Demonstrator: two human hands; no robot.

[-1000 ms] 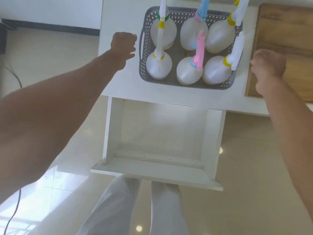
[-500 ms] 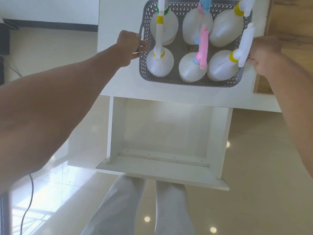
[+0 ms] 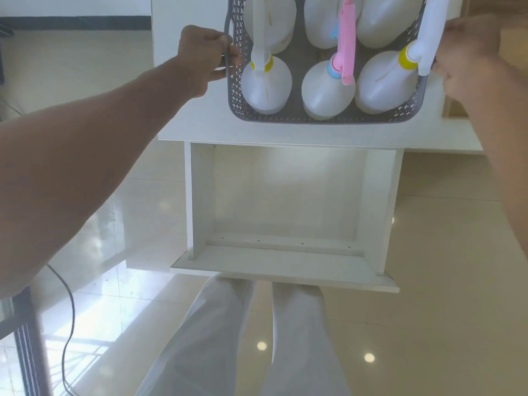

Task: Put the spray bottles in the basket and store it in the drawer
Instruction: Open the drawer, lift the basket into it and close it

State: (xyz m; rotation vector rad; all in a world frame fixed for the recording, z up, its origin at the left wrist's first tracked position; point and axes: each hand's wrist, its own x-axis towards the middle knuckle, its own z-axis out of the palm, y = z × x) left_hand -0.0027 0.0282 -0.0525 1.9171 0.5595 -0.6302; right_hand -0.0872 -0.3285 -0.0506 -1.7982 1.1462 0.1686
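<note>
My left hand [image 3: 204, 57] and right hand [image 3: 468, 55] grip the basket [image 3: 323, 118] by its sides, spray bottles [image 3: 267, 87] loaded; next I'd lift it down into the drawer [image 3: 285, 265] beneath my hands.

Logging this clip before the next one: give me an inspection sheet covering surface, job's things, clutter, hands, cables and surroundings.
Surface: white cabinet top, under the grey basket; resting or lifted, cannot tell.
Job's things: six white spray bottles upright in the basket; drawer pulled open below.
Clutter: nothing seen.
Hands: left hand grips the basket's left handle; right hand grips its right edge.
Cables: black cable on the floor, left.
Surroundings: glossy tiled floor; person's white trousers.
</note>
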